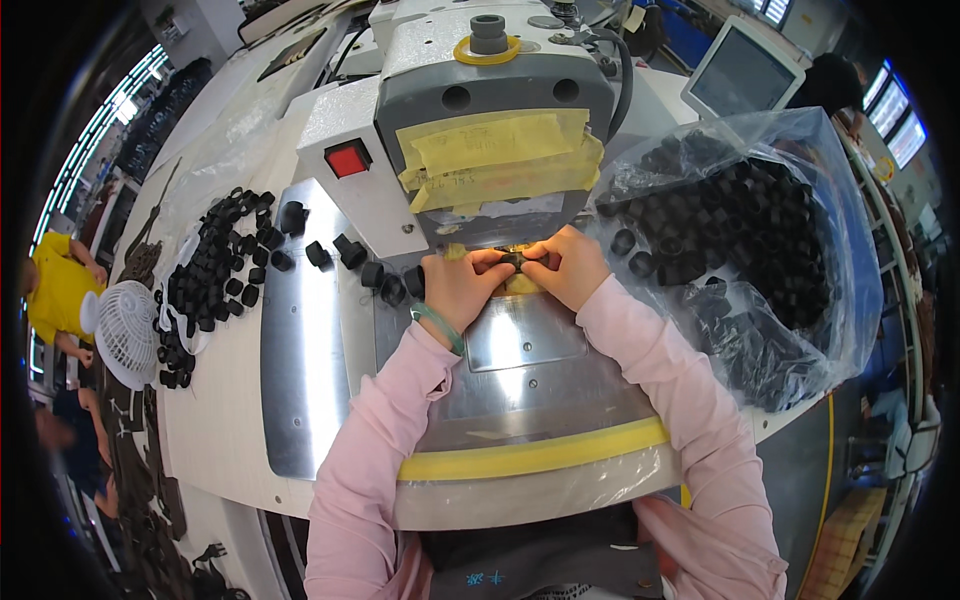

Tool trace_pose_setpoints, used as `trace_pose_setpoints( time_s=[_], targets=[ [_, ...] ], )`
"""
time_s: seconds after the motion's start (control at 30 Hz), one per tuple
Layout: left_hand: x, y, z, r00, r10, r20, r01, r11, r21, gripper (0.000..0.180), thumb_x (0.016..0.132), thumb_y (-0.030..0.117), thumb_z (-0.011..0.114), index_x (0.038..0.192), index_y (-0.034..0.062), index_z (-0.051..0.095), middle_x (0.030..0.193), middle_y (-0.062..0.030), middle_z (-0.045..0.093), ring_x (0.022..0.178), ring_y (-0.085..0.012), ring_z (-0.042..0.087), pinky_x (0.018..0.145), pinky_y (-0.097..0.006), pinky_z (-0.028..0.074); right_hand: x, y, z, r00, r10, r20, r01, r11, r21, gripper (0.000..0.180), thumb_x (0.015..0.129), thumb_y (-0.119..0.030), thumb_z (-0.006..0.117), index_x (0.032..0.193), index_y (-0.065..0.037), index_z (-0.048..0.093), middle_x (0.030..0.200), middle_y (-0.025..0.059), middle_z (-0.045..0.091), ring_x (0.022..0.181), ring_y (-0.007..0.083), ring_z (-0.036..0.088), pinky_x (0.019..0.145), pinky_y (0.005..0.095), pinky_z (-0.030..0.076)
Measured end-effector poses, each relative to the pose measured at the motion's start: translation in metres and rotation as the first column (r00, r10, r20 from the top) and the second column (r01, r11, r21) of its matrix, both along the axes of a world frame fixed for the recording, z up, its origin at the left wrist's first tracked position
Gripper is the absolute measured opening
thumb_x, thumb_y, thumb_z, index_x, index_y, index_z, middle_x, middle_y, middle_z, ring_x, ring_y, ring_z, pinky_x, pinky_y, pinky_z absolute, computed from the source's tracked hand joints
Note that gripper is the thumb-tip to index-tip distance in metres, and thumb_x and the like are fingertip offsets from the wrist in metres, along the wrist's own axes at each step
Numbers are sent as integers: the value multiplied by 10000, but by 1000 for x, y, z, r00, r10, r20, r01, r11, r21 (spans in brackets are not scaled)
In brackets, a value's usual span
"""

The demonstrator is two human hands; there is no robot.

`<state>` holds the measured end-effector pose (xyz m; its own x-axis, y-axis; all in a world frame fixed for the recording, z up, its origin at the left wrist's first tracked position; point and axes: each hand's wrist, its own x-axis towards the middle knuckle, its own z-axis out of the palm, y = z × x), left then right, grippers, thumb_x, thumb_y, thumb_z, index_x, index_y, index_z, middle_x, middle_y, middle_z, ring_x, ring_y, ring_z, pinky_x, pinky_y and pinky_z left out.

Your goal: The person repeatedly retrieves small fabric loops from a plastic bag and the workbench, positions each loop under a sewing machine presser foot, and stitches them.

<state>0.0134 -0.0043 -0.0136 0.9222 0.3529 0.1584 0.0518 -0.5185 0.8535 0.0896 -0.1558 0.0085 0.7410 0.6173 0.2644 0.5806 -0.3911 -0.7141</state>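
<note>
Under the head of an industrial sewing machine (pixel 495 100), my left hand (pixel 458 288) and my right hand (pixel 572 268) meet at the lit needle area. Both pinch a small dark loop of band (pixel 514 260) between thumbs and fingertips, one hand at each side of it. My fingers cover much of the loop. Beneath my wrists lies the metal bed plate (pixel 527 335). Several black band loops (pixel 392 290) sit in a row just left of my left hand. A green band circles my left wrist.
A clear plastic bag (pixel 850 250) full of black loops (pixel 740 220) stands at right. More loops (pixel 215 265) are heaped at left, beside a white fan (pixel 127 335). A red switch (pixel 347 159) is on the machine's side. Yellow tape (pixel 535 452) crosses the front edge. Other people work far left.
</note>
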Motion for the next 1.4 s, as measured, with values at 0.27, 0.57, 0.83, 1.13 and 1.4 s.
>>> trace_pose_setpoints(
  time_s=[0.27, 0.57, 0.83, 1.13, 1.4],
  targets=[
    [1, 0, -3, 999, -1, 47, 2, 1000, -12, 259, 684, 216, 666, 819, -3, 646, 684, -109, 637, 558, -139, 599, 570, -221, 455, 1, 1, -8, 998, -24, 64, 20, 998, 58, 149, 626, -110, 675, 713, -22, 592, 733, 94, 550, 615, 233, 554, 563, 304, 449],
    [1, 3, -6, 997, 0, 79, -6, 997, 77, 259, 661, 233, 672, 794, 11, 655, 709, -117, 636, 573, -180, 608, 590, -240, 463, -1, 1, -7, 997, -31, 68, 27, 998, 59, 149, 626, -108, 675, 714, -23, 589, 727, 89, 544, 612, 227, 553, 560, 303, 448],
    [5, 6, -15, 997, -2, 82, -1, 999, 36, 255, 656, 225, 674, 784, 6, 655, 698, -117, 635, 562, -172, 605, 590, -238, 464, 1, 2, -12, 997, -25, 70, 18, 995, 97, 148, 628, -108, 676, 720, -26, 593, 721, 83, 545, 610, 218, 550, 558, 300, 446],
    [4, 9, -14, 998, -22, 67, 19, 999, 49, 258, 655, 228, 674, 790, 9, 656, 698, -108, 638, 566, -165, 605, 586, -234, 454, 2, 0, -13, 997, -4, 80, -4, 995, 99, 154, 624, -120, 687, 712, -26, 603, 724, 82, 554, 600, 215, 551, 560, 297, 449],
    [3, 6, -3, 999, -40, -28, 41, 999, 30, 234, 692, 101, 665, 849, -66, 616, 711, -64, 618, 615, -64, 534, 575, -193, 432, 3, 0, -13, 998, -12, 65, 6, 996, 92, 151, 623, -122, 686, 713, -31, 607, 728, 84, 557, 611, 215, 555, 569, 297, 453]
  ],
)
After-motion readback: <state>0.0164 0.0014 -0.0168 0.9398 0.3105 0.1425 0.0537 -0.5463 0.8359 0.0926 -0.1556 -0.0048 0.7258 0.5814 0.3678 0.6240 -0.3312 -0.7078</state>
